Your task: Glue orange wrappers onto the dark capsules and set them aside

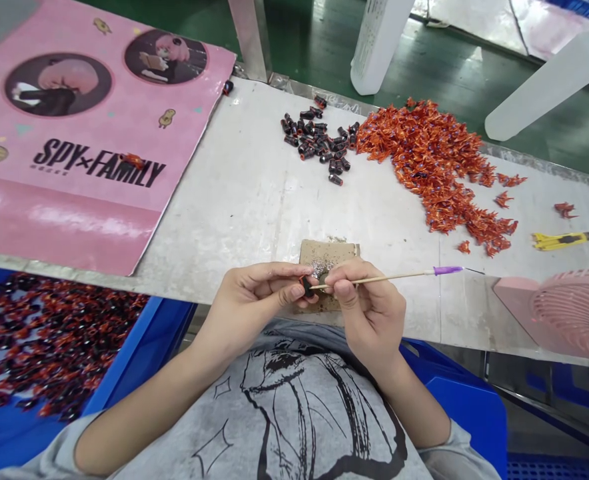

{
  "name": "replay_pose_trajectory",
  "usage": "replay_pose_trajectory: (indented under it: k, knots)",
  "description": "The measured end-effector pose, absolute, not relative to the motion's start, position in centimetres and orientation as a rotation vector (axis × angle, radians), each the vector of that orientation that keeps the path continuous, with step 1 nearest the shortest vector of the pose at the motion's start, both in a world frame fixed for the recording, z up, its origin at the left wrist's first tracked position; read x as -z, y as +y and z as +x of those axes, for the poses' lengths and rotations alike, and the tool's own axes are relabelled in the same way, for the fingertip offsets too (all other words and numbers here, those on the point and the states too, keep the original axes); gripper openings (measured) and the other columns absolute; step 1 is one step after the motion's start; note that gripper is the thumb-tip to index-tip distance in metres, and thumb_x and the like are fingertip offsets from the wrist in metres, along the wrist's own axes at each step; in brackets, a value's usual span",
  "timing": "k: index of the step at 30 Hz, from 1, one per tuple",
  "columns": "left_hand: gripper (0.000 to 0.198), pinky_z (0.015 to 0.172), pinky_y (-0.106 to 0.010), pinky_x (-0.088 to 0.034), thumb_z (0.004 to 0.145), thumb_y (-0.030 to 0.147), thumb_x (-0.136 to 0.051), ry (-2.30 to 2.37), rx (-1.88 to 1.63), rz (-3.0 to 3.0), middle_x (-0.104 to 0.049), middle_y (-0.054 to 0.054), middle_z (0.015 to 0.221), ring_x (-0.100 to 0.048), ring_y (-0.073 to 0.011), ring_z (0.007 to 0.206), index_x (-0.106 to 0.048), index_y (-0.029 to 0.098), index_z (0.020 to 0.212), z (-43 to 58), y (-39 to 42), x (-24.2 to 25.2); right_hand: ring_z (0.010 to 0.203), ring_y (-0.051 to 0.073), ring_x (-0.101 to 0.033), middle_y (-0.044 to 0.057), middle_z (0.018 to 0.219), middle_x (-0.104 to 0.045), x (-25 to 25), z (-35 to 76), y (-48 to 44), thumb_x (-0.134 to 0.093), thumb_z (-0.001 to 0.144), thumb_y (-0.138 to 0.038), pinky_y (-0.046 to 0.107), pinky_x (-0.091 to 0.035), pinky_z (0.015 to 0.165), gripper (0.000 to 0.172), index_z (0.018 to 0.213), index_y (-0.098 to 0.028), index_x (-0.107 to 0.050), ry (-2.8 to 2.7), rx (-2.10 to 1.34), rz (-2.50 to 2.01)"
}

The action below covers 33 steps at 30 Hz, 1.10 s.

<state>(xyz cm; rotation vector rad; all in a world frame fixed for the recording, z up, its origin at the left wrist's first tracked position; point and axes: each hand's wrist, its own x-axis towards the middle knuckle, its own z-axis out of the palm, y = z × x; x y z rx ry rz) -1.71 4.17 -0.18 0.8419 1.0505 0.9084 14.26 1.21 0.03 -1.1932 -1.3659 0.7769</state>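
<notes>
Between the thumb and fingers of my left hand (pixel 259 293) is a small black plastic part (pixel 306 287) with an orange edge. My right hand (pixel 369 300) pinches a thin wooden stick (pixel 394 277) with a purple sleeve on its far end; the stick's near tip touches the black part. Both hands are over a brown cardboard piece (pixel 317 252) that carries a glossy wet-looking patch. Beyond them lie several loose black parts (pixel 319 143) and a big heap of orange spiky pieces (pixel 424 160).
A pink printed sheet (pixel 89 153) covers the table's left side. A blue bin (pixel 139 353) at lower left holds many black-and-orange pieces. On the right are a yellow cutter knife (pixel 562 241) and a pink fan (pixel 569 307). White upright containers (pixel 377 50) stand behind the far edge.
</notes>
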Motion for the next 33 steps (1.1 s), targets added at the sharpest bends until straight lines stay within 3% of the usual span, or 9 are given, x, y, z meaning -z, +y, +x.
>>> replay_pose_trajectory:
  k: [10,16,26,33]
  knots:
    - [0.021,0.065,-0.026,-0.068,0.064,0.022,-0.094,1.048,-0.898,0.826,-0.084,-0.003,0.077,-0.079,-0.0191,0.065,-0.086,0.027,0.082,-1.6,3.8,0.0,0.066,0.014,-0.068,0.002,0.079,-0.073,0.1,14.3,1.1,-0.061,0.1,-0.036,0.026,-0.055,0.06,0.023,0.085,-0.022,-0.071,-1.251,-0.81,-1.23]
    - [0.017,0.066,-0.027,-0.068,0.067,0.022,-0.091,1.062,-0.91,0.901,-0.084,-0.003,0.079,-0.079,-0.019,0.066,-0.086,0.028,0.083,-1.6,3.7,-0.1,0.071,0.015,-0.07,0.002,0.079,-0.074,0.0,14.2,1.2,-0.06,0.1,-0.03,0.026,-0.057,0.065,0.021,0.084,-0.022,-0.071,-1.277,-0.822,-1.171]
    - [0.029,0.068,-0.021,-0.067,0.067,0.015,-0.091,1.037,-0.916,0.844,-0.084,-0.001,0.081,-0.08,-0.017,0.069,-0.085,0.028,0.092,-1.6,3.7,-0.6,0.072,0.014,-0.07,0.002,0.08,-0.074,0.1,14.3,1.3,-0.062,0.098,-0.023,0.026,-0.057,0.064,0.015,0.087,-0.022,-0.072,-1.253,-0.815,-1.121]
    - [0.017,0.071,-0.018,-0.066,0.069,0.02,-0.091,1.035,-0.931,0.837,-0.084,-0.002,0.08,-0.08,-0.0158,0.072,-0.085,0.026,0.084,-2.1,3.7,-0.4,0.064,0.015,-0.068,0.005,0.092,-0.08,-0.1,19.2,1.7,-0.056,0.103,-0.032,0.031,-0.053,0.061,0.02,0.104,-0.024,-0.074,-1.228,-0.571,-1.157]
